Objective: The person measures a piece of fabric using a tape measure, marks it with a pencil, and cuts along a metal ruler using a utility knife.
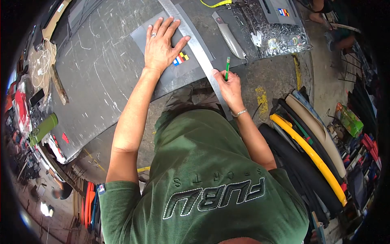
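Ruler [199, 51] lies slantwise across the grey sheet [176, 74] on your table [89, 73], its near end running past the table edge toward your shirt [203, 162]. Sheet sits at the near edge, with a small flag print [181, 58] left of the ruler. Your left hand [161, 48] is palm down on the sheet, fingers extended and a little spread, thumb out toward the ruler, gripping nothing; thumb tip is beside the print. Your right hand [230, 87] is closed up around a green pencil [227, 68], end sticking up past the fingers, thumb at the ruler's right edge; can't tell if the pencil's point touches anything. Right of the ruler, well apart from it: grey cutter [229, 38] on the table, yellow tape [215, 3] beyond it, clear plastic [284, 44] at the table's corner, another flag print [283, 12] above that. Far left: string [42, 67], phone [37, 96], green roll [43, 129]. To your right, off the table: yellow roll [308, 154] beside a tan roll [315, 126].
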A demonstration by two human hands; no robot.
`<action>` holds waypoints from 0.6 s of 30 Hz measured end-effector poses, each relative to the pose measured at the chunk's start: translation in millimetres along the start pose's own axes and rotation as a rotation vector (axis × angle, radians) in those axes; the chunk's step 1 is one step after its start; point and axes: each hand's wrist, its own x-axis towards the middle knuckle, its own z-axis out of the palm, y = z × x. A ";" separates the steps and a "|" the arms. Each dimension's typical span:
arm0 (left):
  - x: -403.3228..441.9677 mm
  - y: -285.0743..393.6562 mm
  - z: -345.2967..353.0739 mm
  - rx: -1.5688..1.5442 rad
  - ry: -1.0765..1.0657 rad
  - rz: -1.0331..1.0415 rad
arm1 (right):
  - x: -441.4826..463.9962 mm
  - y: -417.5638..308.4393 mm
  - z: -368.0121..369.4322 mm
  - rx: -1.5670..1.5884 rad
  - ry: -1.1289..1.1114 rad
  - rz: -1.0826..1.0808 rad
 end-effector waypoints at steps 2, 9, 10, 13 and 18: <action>0.8 0.3 0.3 -0.005 0.003 0.001 | 0.6 -1.0 -0.7 0.005 -0.003 0.010; 0.7 -1.3 1.6 -0.018 0.011 0.010 | -0.1 -5.3 -0.8 0.023 -0.010 0.041; 0.4 -1.7 1.6 -0.019 0.012 0.012 | -0.9 -6.9 -0.8 0.031 -0.013 0.055; 0.3 -1.9 1.8 -0.014 0.016 0.017 | -0.1 -3.8 -0.2 0.034 -0.011 0.046; 0.1 -1.8 1.7 -0.003 0.017 0.021 | -1.2 -3.5 5.3 0.108 0.056 -0.006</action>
